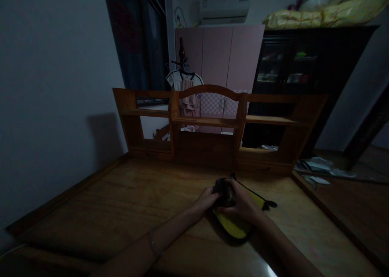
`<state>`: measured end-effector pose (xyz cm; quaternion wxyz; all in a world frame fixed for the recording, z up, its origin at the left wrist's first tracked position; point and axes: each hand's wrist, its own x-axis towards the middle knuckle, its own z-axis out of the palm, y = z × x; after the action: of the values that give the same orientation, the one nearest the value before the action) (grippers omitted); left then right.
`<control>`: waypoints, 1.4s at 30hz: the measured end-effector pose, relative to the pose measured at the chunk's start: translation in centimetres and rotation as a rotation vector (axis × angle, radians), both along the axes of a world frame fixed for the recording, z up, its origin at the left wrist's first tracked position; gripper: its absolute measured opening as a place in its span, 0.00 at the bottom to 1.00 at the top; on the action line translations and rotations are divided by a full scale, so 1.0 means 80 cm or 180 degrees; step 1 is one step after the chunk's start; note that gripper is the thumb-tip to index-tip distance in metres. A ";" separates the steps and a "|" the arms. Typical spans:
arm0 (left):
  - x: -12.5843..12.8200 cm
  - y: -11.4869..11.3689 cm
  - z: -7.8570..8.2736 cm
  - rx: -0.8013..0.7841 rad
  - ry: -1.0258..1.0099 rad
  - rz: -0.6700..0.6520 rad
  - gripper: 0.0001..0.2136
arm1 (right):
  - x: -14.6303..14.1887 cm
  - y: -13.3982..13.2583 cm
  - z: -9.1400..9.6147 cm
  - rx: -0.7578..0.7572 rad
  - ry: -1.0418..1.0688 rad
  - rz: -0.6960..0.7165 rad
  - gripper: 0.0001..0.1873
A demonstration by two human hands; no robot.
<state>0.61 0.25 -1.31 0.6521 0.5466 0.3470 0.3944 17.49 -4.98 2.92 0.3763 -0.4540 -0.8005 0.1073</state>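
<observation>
The left hand and right hand grasp a dark object between them, over the left part of the yellow pouch; the right forearm crosses the pouch, the left comes from beside it. Fingers and gloom (the room is dim) hide the object's long axis and any contact with the pouch.

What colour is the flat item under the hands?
The flat item is yellow with dark edging (head view).
</observation>
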 end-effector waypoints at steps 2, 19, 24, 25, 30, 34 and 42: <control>0.001 0.000 -0.002 -0.0102 0.0033 0.0008 0.15 | 0.001 0.001 0.002 0.0051 0.0072 -0.0048 0.44; 0.001 0.001 -0.012 -0.0183 -0.0302 -0.0048 0.21 | -0.005 -0.004 0.011 -0.0015 0.0137 0.0125 0.41; -0.001 -0.001 -0.010 -0.0346 -0.0352 -0.0101 0.26 | -0.002 -0.008 0.013 -0.0171 0.0149 0.0218 0.42; -0.001 0.000 -0.010 -0.0324 -0.0368 -0.0134 0.27 | -0.001 -0.007 0.012 -0.0180 0.0154 0.0218 0.42; 0.000 0.003 -0.013 -0.0225 -0.0467 -0.0171 0.27 | -0.002 -0.004 0.005 -0.0197 0.0151 0.0189 0.45; 0.000 0.003 -0.013 -0.0264 -0.0369 -0.0081 0.26 | -0.002 -0.004 0.004 -0.0153 0.0126 0.0175 0.46; 0.002 0.001 -0.010 -0.0382 -0.0630 0.0052 0.26 | -0.002 -0.003 0.007 -0.0111 0.0043 0.0163 0.48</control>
<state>0.74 0.33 -2.08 0.7115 0.4622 0.3084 0.4302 17.37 -5.25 3.46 0.3709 -0.4391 -0.8073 0.1339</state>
